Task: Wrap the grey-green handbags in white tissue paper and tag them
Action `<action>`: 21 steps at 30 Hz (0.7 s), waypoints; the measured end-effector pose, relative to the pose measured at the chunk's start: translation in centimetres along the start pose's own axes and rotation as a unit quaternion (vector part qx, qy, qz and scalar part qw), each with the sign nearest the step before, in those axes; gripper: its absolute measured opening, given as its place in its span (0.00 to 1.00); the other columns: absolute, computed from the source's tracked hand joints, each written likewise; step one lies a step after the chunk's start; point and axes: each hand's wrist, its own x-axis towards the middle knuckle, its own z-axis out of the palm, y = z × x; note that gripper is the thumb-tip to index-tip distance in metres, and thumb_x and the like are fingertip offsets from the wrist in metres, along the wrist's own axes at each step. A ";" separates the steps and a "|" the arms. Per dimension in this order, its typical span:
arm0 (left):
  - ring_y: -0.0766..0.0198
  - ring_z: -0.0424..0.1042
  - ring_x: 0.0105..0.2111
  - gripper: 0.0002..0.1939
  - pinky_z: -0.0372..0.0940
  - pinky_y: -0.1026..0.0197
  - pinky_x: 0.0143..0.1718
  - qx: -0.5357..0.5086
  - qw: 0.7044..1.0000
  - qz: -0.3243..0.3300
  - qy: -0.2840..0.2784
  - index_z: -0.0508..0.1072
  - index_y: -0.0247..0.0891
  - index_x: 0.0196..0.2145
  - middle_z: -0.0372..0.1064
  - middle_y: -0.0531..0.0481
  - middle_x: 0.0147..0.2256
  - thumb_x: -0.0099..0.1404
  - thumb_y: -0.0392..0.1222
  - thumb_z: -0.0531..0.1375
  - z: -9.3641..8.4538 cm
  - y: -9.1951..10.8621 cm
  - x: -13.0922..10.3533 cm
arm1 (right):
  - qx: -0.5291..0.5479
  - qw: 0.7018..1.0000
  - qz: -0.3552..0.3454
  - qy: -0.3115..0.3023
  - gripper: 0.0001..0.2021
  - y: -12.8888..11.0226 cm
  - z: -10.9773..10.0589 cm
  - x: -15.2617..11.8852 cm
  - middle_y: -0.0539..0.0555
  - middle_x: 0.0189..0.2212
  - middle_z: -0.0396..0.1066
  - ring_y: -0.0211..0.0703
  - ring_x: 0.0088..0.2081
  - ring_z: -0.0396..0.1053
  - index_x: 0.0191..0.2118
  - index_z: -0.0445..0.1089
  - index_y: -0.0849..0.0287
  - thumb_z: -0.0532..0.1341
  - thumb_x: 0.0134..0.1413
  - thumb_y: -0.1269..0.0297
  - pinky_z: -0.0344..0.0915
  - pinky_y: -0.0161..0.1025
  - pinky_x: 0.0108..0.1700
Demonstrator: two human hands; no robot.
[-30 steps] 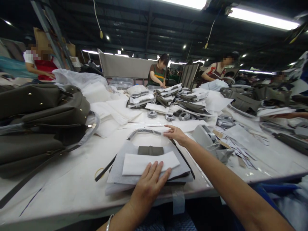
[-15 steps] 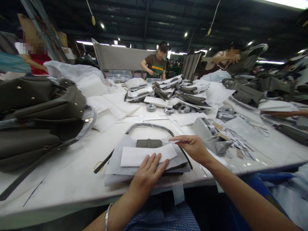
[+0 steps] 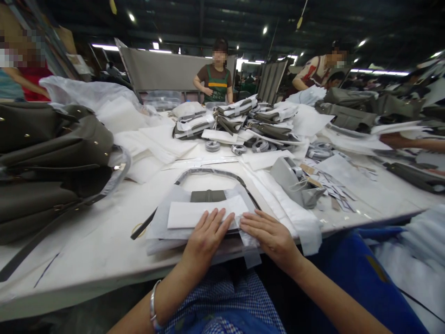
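Observation:
In front of me a dark olive handbag [image 3: 208,196] lies flat, mostly covered by thin white tissue paper [image 3: 160,221]. Its wrapped handle [image 3: 208,171] loops away from me. Across the bag is a folded white foam sheet [image 3: 181,215]. My left hand [image 3: 205,236] rests flat on this sheet's near edge, fingers stretched out. At the right end of the sheet, my right hand [image 3: 269,236] lies with its fingers extended over the paper. A translucent strip [image 3: 251,253] hangs down over the table edge beside that hand.
A pile of olive bags [image 3: 52,171] rises at the left. Wrapped bags and coiled straps [image 3: 212,146] lie further back. A grey pouch [image 3: 288,178] and scattered tags [image 3: 333,190] sit at the right. Below stands a blue bin [image 3: 368,278]. Several co-workers [image 3: 215,79] are across the table.
My right hand has come down from the paper's raised far-right corner to the sheet's right end, its pinch opened out. My left hand stays on the sheet. The view has shifted.

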 end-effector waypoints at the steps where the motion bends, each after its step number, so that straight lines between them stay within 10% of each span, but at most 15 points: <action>1: 0.50 0.64 0.61 0.29 0.64 0.44 0.60 0.001 1.000 -0.006 -0.010 0.57 0.38 0.67 0.63 0.42 0.63 0.70 0.30 0.53 -0.1 0.2 0.1 | -0.001 1.000 0.002 0.014 0.21 -0.1 0.3 -0.3 0.55 0.51 0.77 0.44 0.57 0.70 0.58 0.69 0.55 0.53 0.64 0.77 0.66 0.51 0.61; 7: 0.49 0.63 0.62 0.30 0.65 0.41 0.58 0.025 0.999 -0.001 -0.034 0.51 0.47 0.69 0.47 0.47 0.69 0.73 0.35 0.52 -1.0 1.2 1.0 | 0.011 0.998 0.001 0.067 0.22 0.1 1.9 -1.6 0.55 0.49 0.78 0.44 0.54 0.73 0.62 0.66 0.53 0.53 0.66 0.75 0.69 0.51 0.59; 13: 0.57 0.66 0.60 0.21 0.58 0.41 0.64 0.011 1.000 0.024 0.002 0.61 0.47 0.64 0.60 0.57 0.64 0.77 0.44 0.45 -0.5 1.5 0.9 | 0.038 0.998 0.013 0.051 0.17 -0.4 0.6 -1.8 0.56 0.45 0.79 0.45 0.52 0.75 0.53 0.73 0.56 0.55 0.64 0.75 0.70 0.51 0.59; 17: 0.59 0.66 0.60 0.21 0.53 0.43 0.66 0.010 1.000 0.010 0.012 0.62 0.49 0.63 0.62 0.56 0.63 0.77 0.46 0.46 -0.2 1.6 0.7 | 0.097 0.994 0.055 0.009 0.05 -0.3 -2.0 1.1 0.52 0.37 0.80 0.42 0.43 0.77 0.40 0.75 0.56 0.62 0.61 0.67 0.71 0.45 0.56; 21: 0.60 0.65 0.59 0.21 0.50 0.43 0.68 0.025 0.999 0.006 0.022 0.60 0.49 0.65 0.62 0.59 0.63 0.77 0.45 0.45 -0.1 1.7 0.8 | 0.018 0.992 0.104 -0.066 0.11 2.2 -0.7 6.3 0.56 0.48 0.77 0.45 0.53 0.73 0.50 0.74 0.58 0.57 0.66 0.67 0.65 0.47 0.60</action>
